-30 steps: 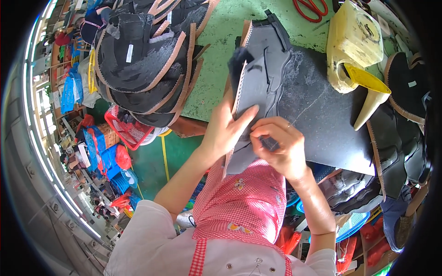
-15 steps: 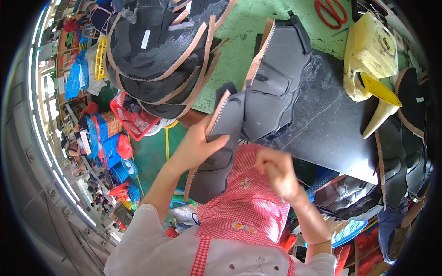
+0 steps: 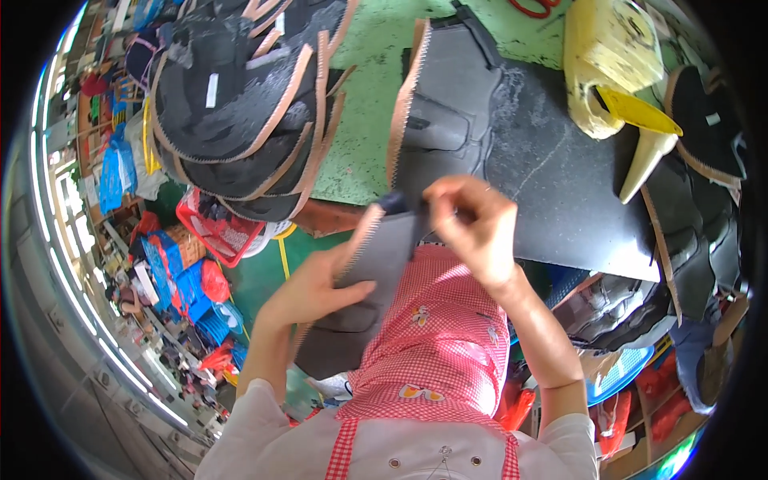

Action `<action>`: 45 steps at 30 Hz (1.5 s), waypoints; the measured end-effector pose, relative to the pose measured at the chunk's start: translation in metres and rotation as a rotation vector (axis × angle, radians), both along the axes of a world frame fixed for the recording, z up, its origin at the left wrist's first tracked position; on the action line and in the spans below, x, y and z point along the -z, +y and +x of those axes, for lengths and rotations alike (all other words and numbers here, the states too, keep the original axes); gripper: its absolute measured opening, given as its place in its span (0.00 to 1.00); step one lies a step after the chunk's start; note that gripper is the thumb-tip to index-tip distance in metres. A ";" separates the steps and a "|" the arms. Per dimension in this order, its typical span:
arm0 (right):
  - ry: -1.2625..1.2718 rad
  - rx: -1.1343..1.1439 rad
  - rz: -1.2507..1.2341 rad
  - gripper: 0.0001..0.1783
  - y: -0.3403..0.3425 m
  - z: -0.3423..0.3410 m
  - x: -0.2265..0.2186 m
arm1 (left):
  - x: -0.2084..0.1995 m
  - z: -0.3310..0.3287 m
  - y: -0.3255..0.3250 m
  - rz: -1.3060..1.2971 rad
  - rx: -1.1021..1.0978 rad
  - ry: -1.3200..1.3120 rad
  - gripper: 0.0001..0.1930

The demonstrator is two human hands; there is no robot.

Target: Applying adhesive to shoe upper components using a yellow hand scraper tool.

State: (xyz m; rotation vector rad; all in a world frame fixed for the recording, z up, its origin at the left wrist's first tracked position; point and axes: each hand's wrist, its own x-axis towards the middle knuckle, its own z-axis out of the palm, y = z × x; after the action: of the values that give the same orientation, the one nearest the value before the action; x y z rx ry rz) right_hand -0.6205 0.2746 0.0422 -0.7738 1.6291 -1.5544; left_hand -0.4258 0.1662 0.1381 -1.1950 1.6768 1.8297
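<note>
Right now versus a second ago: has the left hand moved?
Yes: the left hand has moved down and left in the view, farther from the yellow jug.

Apron (image 3: 440,344) is showing red-and-white gingham (orange-and-white appliqués (image 3: 422,394) interrupting it). Held panel (image 3: 384,264) is showing dark grey, its edging (image 3: 363,237) tan; stacked pieces (image 3: 236,116) are pairing black with tan borders (image 3: 322,88). Tabletop (image 3: 372,96) is showing green, dark-speckled; jug (image 3: 612,52) is showing pale yellow; funnel (image 3: 632,110) is pairing yellow rim (image 3: 666,122) with cream spout (image 3: 645,166).

Two hands (image 3: 308,290), one held grey piece (image 3: 387,260), one yellow funnel (image 3: 640,112), one pale-yellow jug (image 3: 614,52), one red basket (image 3: 238,238), one checked apron (image 3: 436,344)
</note>
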 end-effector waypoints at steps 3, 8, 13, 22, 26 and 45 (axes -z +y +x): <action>-0.272 0.159 0.091 0.03 0.019 -0.002 0.011 | -0.016 0.013 -0.025 -0.148 -0.231 0.041 0.33; 0.304 -0.487 -0.207 0.08 0.067 0.078 0.022 | -0.004 -0.029 -0.058 -0.337 -0.625 0.263 0.31; 0.146 -0.256 0.196 0.07 0.058 0.028 0.016 | 0.051 -0.110 -0.071 -0.329 -0.194 0.291 0.23; 0.023 0.177 0.204 0.15 0.040 -0.022 0.032 | 0.112 -0.088 -0.067 -0.337 -0.416 0.440 0.21; 0.045 0.064 0.148 0.15 0.042 -0.022 0.035 | 0.117 -0.079 -0.063 -0.417 -0.432 0.397 0.21; 0.755 0.496 0.167 0.10 0.046 -0.185 0.006 | 0.119 -0.089 -0.079 0.329 -0.665 0.447 0.27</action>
State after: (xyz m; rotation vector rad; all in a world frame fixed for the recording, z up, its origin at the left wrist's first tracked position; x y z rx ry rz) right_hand -0.8052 0.3207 0.0362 -0.9846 2.6272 -1.4990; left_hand -0.5148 0.0870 0.0189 -1.3642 1.1487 2.8196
